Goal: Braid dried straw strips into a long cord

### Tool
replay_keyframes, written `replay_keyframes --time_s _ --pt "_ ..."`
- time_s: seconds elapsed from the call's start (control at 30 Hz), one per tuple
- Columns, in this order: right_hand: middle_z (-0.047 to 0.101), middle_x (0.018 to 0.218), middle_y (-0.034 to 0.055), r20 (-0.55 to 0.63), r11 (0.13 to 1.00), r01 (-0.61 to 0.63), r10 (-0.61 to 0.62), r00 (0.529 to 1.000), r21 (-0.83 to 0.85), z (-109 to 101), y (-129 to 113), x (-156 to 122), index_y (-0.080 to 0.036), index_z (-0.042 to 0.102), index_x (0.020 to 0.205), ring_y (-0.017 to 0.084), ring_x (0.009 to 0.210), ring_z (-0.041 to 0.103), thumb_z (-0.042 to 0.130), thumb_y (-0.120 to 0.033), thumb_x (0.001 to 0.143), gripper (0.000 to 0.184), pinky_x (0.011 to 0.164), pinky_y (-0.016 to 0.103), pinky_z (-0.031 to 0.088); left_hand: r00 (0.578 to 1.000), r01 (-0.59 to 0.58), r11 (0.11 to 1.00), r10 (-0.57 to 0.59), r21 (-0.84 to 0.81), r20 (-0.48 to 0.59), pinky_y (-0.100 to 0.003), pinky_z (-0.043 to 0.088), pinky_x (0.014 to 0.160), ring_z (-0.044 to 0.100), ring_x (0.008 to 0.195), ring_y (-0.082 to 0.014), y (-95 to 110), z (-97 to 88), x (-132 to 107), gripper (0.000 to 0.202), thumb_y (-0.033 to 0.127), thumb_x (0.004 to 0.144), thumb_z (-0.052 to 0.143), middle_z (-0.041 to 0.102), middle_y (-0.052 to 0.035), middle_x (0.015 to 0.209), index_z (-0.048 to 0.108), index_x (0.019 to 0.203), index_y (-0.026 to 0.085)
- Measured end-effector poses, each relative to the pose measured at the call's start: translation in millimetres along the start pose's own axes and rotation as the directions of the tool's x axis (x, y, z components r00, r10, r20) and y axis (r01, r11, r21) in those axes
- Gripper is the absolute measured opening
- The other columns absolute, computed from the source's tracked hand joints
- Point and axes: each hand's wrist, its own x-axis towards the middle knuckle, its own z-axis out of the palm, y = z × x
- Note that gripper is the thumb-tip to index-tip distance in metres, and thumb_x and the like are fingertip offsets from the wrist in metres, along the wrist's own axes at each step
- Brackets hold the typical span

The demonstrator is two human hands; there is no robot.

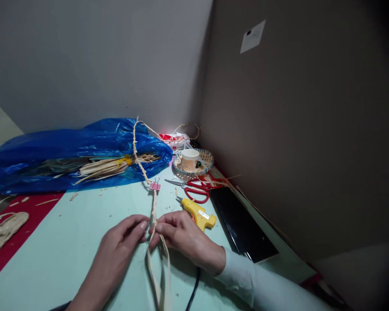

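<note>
So the straw braid (154, 207) sits just below centre frame, long axis running nearly straight up and down, with a pink clip (154, 186) farther up it. Right hand (185, 235) is the nearer one, pinching it about where it splits into loose strands (167, 259). Left hand (121, 241) is just left of it, thumb and fingers curled close; can't tell if they're touching a strand. Fingers partly hide the split, and the strands run off the bottom edge. Yellow glue gun (199, 213) is partly covered by the right hand.
</note>
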Motion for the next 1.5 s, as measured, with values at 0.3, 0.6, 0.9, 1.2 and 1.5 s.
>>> replay_keyframes --time_s 0.3,0.6,0.9,1.2,1.5 --pt "0.067 0.068 0.0008 0.064 0.947 0.11 -0.095 0.993 -0.302 -6 1 -2 -0.015 0.067 0.07 0.013 0.067 0.056 0.044 -0.023 0.09 0.032 0.067 0.022 0.039 0.91 0.349 0.867 -0.223 -0.355 0.35 -0.018 0.01 0.037 0.018 0.037 -0.0026 -5 11.0 6 0.038 0.049 0.071 0.068 0.043 0.0093 0.05 0.062 0.088 0.016" --pt "0.066 0.065 0.0067 -0.061 0.458 0.03 -0.183 0.981 -0.889 1 -11 -17 -0.017 0.063 0.073 0.015 0.057 0.055 0.041 -0.026 0.09 0.03 0.053 0.027 0.024 0.963 0.245 0.962 -0.227 -0.123 0.145 -0.019 0.017 0.042 0.028 0.042 -0.0058 -6 9.1 5 0.036 0.046 0.067 0.066 0.043 0.006 0.046 0.058 0.052 0.015" --pt "0.068 0.08 0.0062 0.174 0.207 0.226 -0.24 0.955 -0.952 12 -6 -26 -0.014 0.057 0.094 0.019 0.061 0.06 0.049 -0.017 0.078 0.017 0.053 0.03 0.027 0.986 0.16 0.979 -0.152 -0.126 0.07 -0.03 0.049 0.074 0.065 0.08 -0.0258 -4 8.5 2 0.019 0.037 0.068 0.069 0.075 -0.0025 0.067 0.077 0.066 0.019" --pt "0.066 0.082 0.0094 0.424 -0.042 0.427 -0.234 0.875 -0.903 19 0 -29 -0.006 0.057 0.098 0.02 0.061 0.059 0.043 -0.012 0.087 0.018 0.048 0.029 0.03 0.95 0.312 0.897 -0.286 -0.313 0.127 -0.025 0.051 0.061 0.067 0.07 -0.0197 -7 9.1 1 0.029 0.039 0.062 0.078 0.077 -0.0066 0.076 0.078 0.077 0.014" --pt "0.068 0.079 0.0039 -0.086 0.717 0.126 -0.251 0.964 -0.686 -6 -20 -14 -0.016 0.065 0.085 0.013 0.071 0.058 0.047 -0.032 0.093 0.026 0.064 0.024 0.037 0.932 0.358 0.821 -0.288 -0.445 0.219 -0.024 0.051 0.064 0.067 0.066 -0.0173 2 6.8 -6 0.029 0.028 0.064 0.077 0.076 -0.0026 0.072 0.077 0.09 0.015"
